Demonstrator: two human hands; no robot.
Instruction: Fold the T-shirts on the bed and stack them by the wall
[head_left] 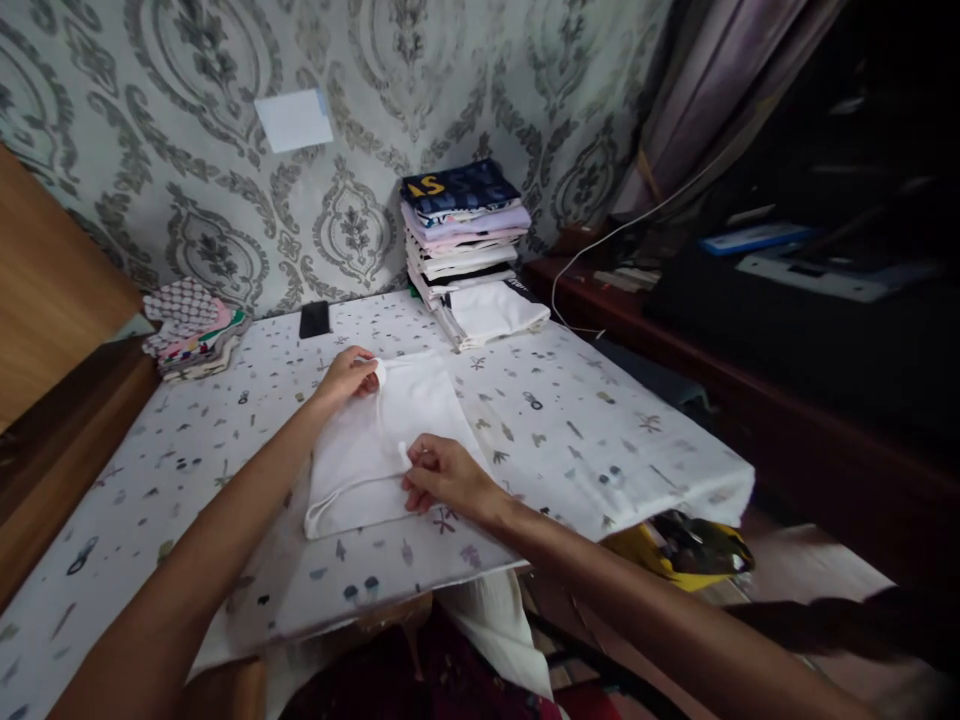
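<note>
A white garment [420,400], partly folded, lies on the table in front of me. My left hand [351,376] pinches its far left edge, the fingers curled round the cloth. Lower down, my right hand [442,472] grips a small raised part of the same garment near its right side. A fold runs across the near end of the cloth, and the layers there lie loosely over each other. What kind of garment it is cannot be made out.
A printed white cloth covers the table [585,430]. Behind stand a tall stack of folded clothes [465,230] and a white folded garment [499,312]. At left are a black phone [314,319] and a smaller clothes pile [193,330]. A cable [600,240] hangs at right.
</note>
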